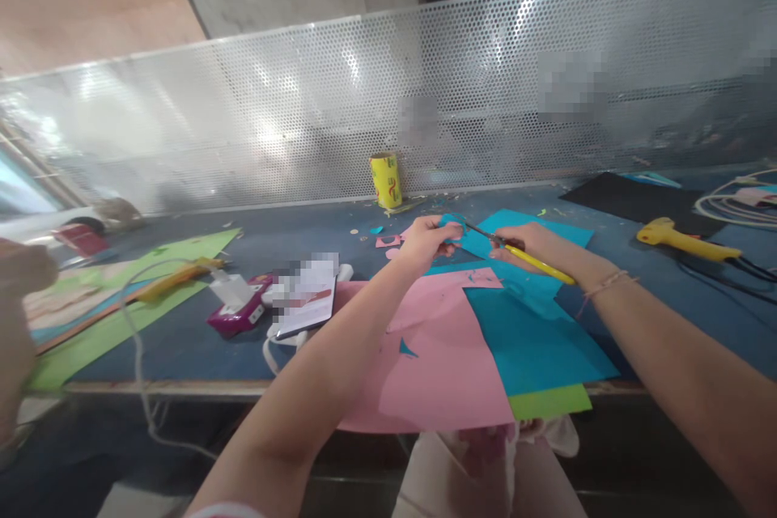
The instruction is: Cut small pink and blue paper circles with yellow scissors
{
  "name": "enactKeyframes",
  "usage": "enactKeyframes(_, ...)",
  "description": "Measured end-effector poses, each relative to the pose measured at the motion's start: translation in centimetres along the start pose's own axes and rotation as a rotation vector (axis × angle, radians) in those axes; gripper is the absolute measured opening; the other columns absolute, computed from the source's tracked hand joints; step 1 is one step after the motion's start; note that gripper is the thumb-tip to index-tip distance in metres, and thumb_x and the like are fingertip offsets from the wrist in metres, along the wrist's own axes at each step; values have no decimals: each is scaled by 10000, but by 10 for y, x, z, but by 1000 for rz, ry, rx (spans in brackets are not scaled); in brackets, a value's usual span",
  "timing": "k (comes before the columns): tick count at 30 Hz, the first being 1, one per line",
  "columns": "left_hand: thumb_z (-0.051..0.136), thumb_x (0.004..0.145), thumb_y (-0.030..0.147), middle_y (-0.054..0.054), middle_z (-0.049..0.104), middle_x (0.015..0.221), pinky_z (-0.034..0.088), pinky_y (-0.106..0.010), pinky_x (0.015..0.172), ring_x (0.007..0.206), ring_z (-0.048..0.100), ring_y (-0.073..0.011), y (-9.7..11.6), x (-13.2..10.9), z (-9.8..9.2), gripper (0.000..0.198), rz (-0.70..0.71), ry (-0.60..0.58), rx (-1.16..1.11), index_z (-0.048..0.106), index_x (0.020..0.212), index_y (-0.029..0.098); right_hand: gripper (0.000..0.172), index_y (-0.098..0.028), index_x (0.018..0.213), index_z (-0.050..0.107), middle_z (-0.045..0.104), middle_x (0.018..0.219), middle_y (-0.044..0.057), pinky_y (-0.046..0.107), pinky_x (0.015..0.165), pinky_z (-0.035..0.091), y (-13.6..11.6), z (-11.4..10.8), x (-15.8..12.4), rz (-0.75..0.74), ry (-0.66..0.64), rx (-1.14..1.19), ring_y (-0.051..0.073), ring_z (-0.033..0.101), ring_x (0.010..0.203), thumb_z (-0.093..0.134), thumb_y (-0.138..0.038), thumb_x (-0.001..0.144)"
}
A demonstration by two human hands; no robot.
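My left hand pinches a small piece of blue paper above the table. Closed around a slim tool with a yellow handle is my right hand. The tool's thin dark metal end points left and meets the blue piece; whether it is a pair of scissors or another tool I cannot tell. Below my hands lie large blue sheets and a pink sheet, which hangs over the table's front edge. A small dark-blue scrap rests on the pink sheet.
A yellow tube stands by the perforated metal screen. On the left are a phone, a purple power strip with a white cable, and green sheets. A yellow glue gun and black sheet lie right.
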State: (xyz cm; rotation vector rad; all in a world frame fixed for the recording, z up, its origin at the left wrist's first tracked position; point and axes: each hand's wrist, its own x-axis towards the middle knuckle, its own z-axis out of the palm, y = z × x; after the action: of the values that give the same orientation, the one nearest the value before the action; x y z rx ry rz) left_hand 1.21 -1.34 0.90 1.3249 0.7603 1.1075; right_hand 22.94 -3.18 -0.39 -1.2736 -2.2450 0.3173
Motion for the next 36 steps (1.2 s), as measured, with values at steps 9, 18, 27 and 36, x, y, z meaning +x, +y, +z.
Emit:
enactKeyframes(9,791,648,252,31,558,554,425,-206,479,452,513,-51,-3,0,3,248,12,18,-68,576,612,134,378,-204,772,532,518,569,-24,252,408,311,-23,0,-6,82,-104,269,93,402,398,476,-560,886)
enactKeyframes(18,777,715,311,10,597,572,450,-191,470,444,528,-59,-1,-7,8,271,-95,-42,-183,573,663,140,496,-207,728,502,484,497,-44,238,359,316,-35,6,-10,82,-150,534,80,386,353,460,-683,861)
enactKeyframes(27,782,705,311,6,608,614,438,-177,471,463,533,-51,5,-11,10,273,-119,-54,-220,570,680,141,542,-207,602,474,480,488,-20,234,389,337,-40,8,-7,65,-81,453,91,435,402,457,-678,868)
enactKeyframes(36,776,627,227,47,513,558,364,-171,456,476,437,-31,-1,-6,8,259,60,24,-106,528,612,154,482,-207,822,517,488,556,-40,247,348,292,-19,6,-5,177,46,371,79,377,348,428,-677,875)
